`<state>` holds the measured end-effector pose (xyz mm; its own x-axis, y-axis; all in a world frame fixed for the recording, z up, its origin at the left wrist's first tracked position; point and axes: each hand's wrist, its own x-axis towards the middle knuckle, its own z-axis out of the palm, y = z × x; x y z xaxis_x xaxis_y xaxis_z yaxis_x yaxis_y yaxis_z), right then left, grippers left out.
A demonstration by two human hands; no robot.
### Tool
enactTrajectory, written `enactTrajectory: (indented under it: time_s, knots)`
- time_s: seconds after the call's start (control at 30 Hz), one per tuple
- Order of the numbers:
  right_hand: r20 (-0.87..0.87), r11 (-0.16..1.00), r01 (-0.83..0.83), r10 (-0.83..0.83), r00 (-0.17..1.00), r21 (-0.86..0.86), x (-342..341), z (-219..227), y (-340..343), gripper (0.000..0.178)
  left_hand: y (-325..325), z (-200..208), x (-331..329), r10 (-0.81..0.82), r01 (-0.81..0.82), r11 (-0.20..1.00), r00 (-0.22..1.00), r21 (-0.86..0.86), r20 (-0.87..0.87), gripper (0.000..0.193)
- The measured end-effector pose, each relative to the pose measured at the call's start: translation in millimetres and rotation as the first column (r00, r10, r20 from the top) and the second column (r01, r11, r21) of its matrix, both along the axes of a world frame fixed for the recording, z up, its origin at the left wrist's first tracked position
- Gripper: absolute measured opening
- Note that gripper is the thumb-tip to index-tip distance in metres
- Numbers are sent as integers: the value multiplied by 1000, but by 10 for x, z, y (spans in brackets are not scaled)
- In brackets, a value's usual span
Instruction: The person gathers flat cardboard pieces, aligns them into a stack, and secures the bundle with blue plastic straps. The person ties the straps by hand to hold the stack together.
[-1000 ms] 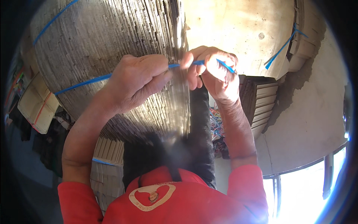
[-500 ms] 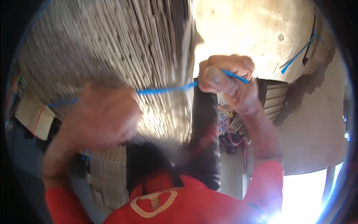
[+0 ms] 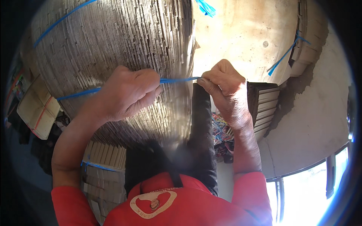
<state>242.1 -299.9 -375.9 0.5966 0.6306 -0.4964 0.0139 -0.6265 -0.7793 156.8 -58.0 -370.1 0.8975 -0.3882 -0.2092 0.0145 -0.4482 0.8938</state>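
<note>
A large stack of flat cardboard sheets (image 3: 124, 41), edges facing up, lies in front of me. Blue plastic strapping twine (image 3: 177, 80) runs across its near part. My left hand (image 3: 132, 92) is closed round the twine over the middle of the stack. Just beyond the stack's right edge, my right hand (image 3: 224, 81) pinches the twine between thumb and fingers. The length between both hands is drawn straight. Another blue band (image 3: 62, 22) crosses the stack farther off. The left palm's inside is hidden.
A pale board (image 3: 241, 37) stretches at the far right, with a blue twine tuft (image 3: 206, 8) on its edge. Tied cardboard bundles (image 3: 103, 156) sit at lower left. Colourful scraps (image 3: 221, 129) lie below my right hand. A cracked wall (image 3: 305, 124) rises at right.
My left hand has moved right and slightly up, nearer the right hand. My right hand has turned, and the loose twine end above its thumb no longer shows.
</note>
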Motion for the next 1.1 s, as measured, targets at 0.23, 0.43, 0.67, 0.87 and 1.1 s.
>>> enactTrajectory:
  time_s: [0.23, 0.43, 0.67, 0.87, 1.1]
  knots:
    - [-841, 586, 728, -138, 523, 356, -210, -302, 39, 32, 0, 6, 26, -5, 5, 1000, 1000, 1, -13, 24]
    - [-822, 615, 735, -236, 518, 287, -191, -439, 154, 39, 14, 12, -1, 20, -20, 999, 1000, -46, -8, 23]
    - [-850, 572, 809, -351, 394, 138, -256, -416, 216, 37, -706, 291, 102, 119, -66, 972, 966, -227, 231, 12]
    - [-837, 368, 915, -440, 326, 163, -578, -435, 4, 25, -1191, 222, 467, 345, -346, 932, 938, -112, -21, 11]
    - [-894, 253, 951, -364, 262, 176, -714, -410, 51, 21, -1187, 431, 564, 119, -105, 978, 991, 180, -69, 26]
